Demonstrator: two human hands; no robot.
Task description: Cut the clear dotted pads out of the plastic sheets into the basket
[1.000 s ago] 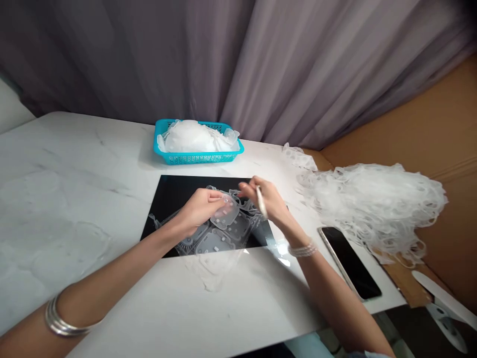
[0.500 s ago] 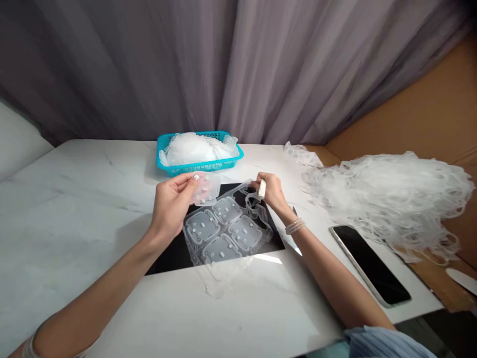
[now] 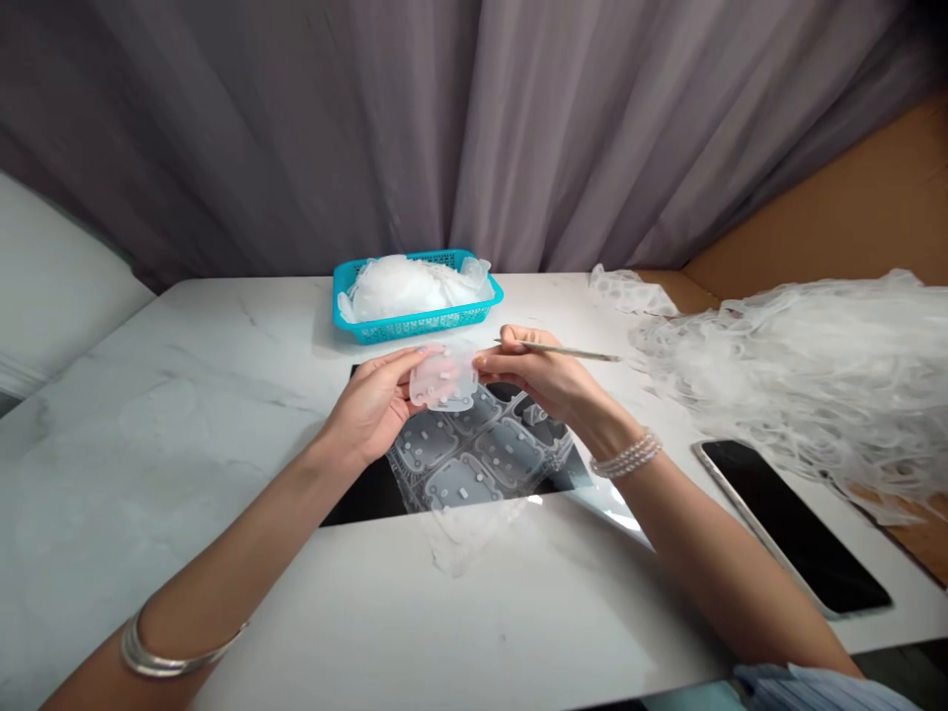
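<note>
Head view: the left hand [image 3: 366, 405] grips a translucent plastic piece [image 3: 444, 383] above the black mat [image 3: 370, 501]. The right hand [image 3: 552, 380] holds a stick [image 3: 582, 353] and meets the piece's right edge. A plastic sheet [image 3: 463, 478] lies partly on the mat.

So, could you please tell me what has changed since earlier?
The left hand has raised the piece away from the sheet; the right hand has let go of the sheet and moved left to the piece's edge, still holding the tool. Basket and phone stayed put.

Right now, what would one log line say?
left hand: holds plastic piece | right hand: holds thin stick | blue basket: beyond hands
</note>
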